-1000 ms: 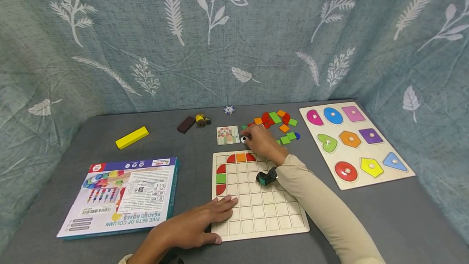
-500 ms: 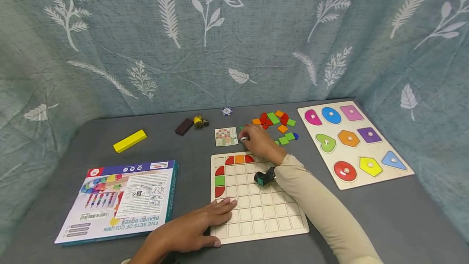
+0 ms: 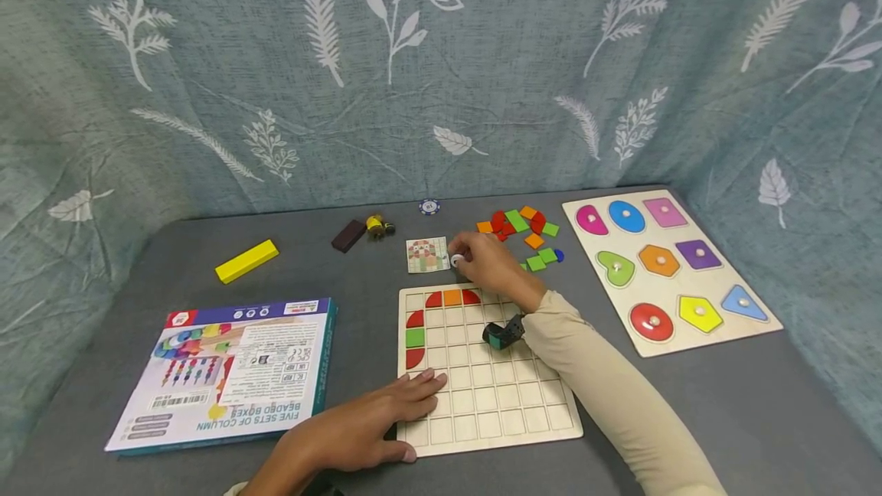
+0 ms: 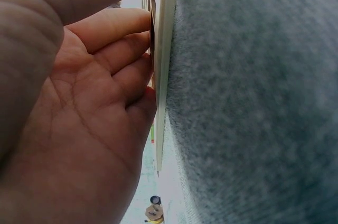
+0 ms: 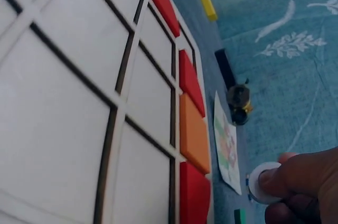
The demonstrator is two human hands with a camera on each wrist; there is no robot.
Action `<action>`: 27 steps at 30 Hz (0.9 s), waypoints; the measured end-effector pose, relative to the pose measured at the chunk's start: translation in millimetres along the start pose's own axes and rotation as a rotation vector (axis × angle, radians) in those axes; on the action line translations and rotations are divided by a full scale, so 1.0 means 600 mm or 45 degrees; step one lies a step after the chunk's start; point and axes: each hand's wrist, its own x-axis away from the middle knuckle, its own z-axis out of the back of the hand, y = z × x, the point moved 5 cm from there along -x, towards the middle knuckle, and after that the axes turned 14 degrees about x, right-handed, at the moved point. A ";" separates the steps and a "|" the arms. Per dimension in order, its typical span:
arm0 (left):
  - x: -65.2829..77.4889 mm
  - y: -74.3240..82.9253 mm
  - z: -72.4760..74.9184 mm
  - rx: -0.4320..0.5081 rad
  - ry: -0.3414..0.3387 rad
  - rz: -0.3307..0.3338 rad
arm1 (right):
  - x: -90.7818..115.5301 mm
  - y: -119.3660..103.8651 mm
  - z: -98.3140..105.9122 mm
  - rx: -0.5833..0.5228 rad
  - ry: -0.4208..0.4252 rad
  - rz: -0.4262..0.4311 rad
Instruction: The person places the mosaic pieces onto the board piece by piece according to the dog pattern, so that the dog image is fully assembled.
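In the head view my right hand [image 3: 491,260] pinches a small round white disc [image 3: 456,259] between thumb and fingers, beside a printed pattern card [image 3: 427,255]. The disc [image 5: 264,183] shows its pale face in the right wrist view, partly covered by the thumb. My left hand [image 3: 386,416] lies with fingers extended on the near left corner of a wooden grid board [image 3: 492,396]; in the left wrist view its fingertips [image 4: 141,19] meet the board's edge. Red quarter-round tiles, an orange square [image 3: 452,298] and a green square [image 3: 416,337] sit in the board's top and left cells.
Loose red, orange and green tiles [image 3: 517,220] lie behind my right hand. A shape puzzle board [image 3: 671,274] is at the right, a beaded-boxes carton [image 3: 227,373] at the left. Farther back are a yellow block [image 3: 246,261], a dark block [image 3: 349,236] and a poker chip [image 3: 429,207].
My right hand has turned the disc: a dark centre showed on it earlier, and now a pale face shows. The left hand stays in place on the board.
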 end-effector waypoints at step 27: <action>-0.001 0.001 0.000 -0.011 0.002 0.010 | 0.044 -0.066 -0.027 -0.086 -0.214 0.304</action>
